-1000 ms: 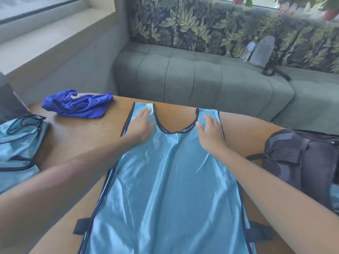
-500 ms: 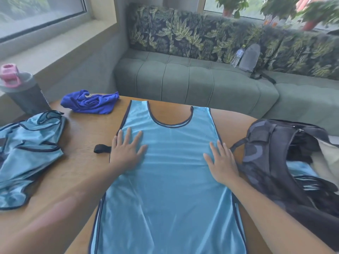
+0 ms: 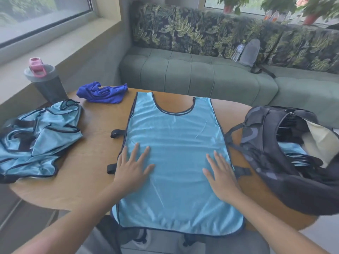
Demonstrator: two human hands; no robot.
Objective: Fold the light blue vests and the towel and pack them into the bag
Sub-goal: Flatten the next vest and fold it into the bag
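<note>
While both palms lie flat on it, a light blue vest [image 3: 174, 147] is spread across the wooden table [image 3: 95, 153].

The left hand [image 3: 133, 168] and right hand [image 3: 221, 174] press its lower half, fingers straight and splayed, set apart. More crumpled vests [image 3: 38, 136] lie at the left, a blue towel [image 3: 102, 92] far left, the open dark backpack [image 3: 286, 156] at the right, a shaker bottle [image 3: 45, 80] beyond.

Soft daylight from windows [image 3: 45, 17], no harsh shadows; wide-angle edge warp, slight blur
</note>
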